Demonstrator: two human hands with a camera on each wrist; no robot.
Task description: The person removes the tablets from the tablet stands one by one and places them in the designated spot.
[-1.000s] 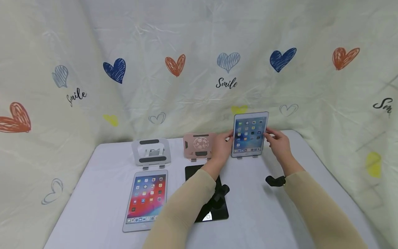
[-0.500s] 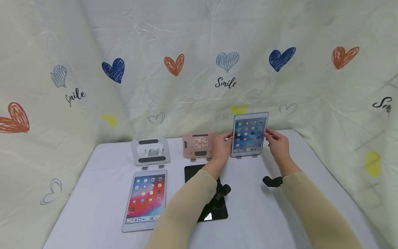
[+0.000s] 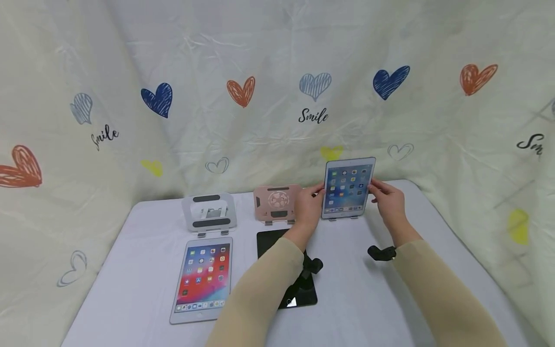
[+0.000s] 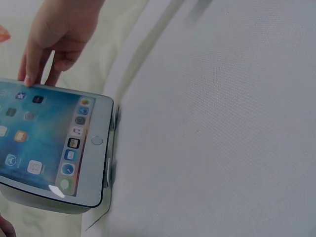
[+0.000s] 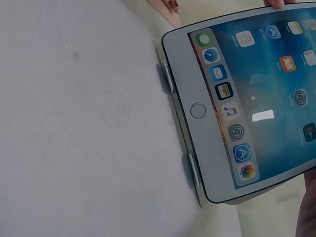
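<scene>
A white tablet (image 3: 348, 188) with a blue lit screen stands leaning back on a stand. Two small support hooks (image 4: 109, 170) of that stand show under its lower edge; most of the stand is hidden behind it. With thumb and fingers my left hand (image 3: 308, 205) holds the tablet's left edge. My right hand (image 3: 389, 201) pinches the opposite edge, thumb at the front, as the left wrist view also shows. Just left of my left hand is a pink stand (image 3: 265, 205), partly covered by that hand. A black tablet (image 3: 305, 291) lies flat beneath my left forearm.
A second white tablet (image 3: 204, 279) with a red and blue screen lies flat on the white table (image 3: 130, 270) at the left. Behind it sits a grey-white stand (image 3: 234, 217). A curtain (image 3: 277, 43) printed with hearts hangs along the table's back.
Both hands keep hold of the tablet's sides, and it stays on its stand. Only a very slight shift of the view and arms shows.
</scene>
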